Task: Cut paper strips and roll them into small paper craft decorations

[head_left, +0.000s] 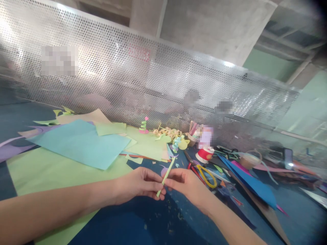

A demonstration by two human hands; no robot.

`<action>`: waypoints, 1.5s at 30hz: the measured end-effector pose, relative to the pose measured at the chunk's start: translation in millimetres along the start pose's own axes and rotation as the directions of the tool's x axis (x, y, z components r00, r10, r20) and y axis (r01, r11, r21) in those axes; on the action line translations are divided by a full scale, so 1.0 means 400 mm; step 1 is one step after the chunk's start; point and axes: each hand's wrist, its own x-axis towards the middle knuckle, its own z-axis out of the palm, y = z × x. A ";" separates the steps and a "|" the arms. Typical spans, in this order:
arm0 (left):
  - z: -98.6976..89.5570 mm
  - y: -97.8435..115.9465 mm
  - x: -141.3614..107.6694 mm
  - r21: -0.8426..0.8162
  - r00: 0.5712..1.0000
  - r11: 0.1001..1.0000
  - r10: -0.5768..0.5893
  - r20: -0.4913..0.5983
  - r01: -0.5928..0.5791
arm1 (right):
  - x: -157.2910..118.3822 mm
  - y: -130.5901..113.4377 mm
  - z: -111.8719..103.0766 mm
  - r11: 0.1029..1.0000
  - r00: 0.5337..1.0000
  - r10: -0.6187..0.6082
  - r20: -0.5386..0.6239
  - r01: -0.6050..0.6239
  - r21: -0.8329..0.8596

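Between my two hands, over the dark blue table, is a narrow light green paper strip (169,171), tilted with its top end leaning right. My left hand (146,182) pinches it near the lower end between thumb and fingers. My right hand (182,182) grips the same strip from the other side, its fingertips close to the left ones. Just behind the strip a small purple paper piece (164,171) shows, partly hidden by my fingers. To the right of my right hand lie scissors with yellow and red handles (207,177).
Large blue (83,143) and green paper sheets (63,173) spread across the left. Small paper figures (143,126) stand near the perforated metal panel (107,71). A red and white tape roll (205,154) and dark blue paper (251,180) are at the right.
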 end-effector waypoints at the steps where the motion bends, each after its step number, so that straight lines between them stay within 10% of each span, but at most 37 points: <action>1: -0.001 -0.003 0.002 0.015 1.000 1.000 0.001 -0.008 0.000 | 0.001 0.002 -0.001 1.000 1.000 -0.008 0.015 0.008 -0.005; 8: -0.026 -0.017 0.017 0.438 0.987 0.896 0.129 -0.092 -0.077 | 0.019 0.028 -0.051 0.997 0.997 -0.057 -0.042 0.059 0.041; 14: -0.040 0.007 0.028 0.923 0.898 0.318 0.437 0.062 -0.218 | 0.055 0.089 -0.114 0.982 0.928 -0.184 -0.324 0.156 -0.111; 19: -0.037 -0.016 0.050 0.943 0.902 0.130 0.356 0.243 -0.306 | 0.050 0.116 -0.077 0.887 0.932 -0.272 -0.238 0.148 -0.436; 45: -0.050 -0.048 0.059 0.933 0.899 0.149 0.352 0.260 -0.328 | 0.063 0.135 -0.039 0.838 0.929 -0.300 -0.217 0.147 -0.526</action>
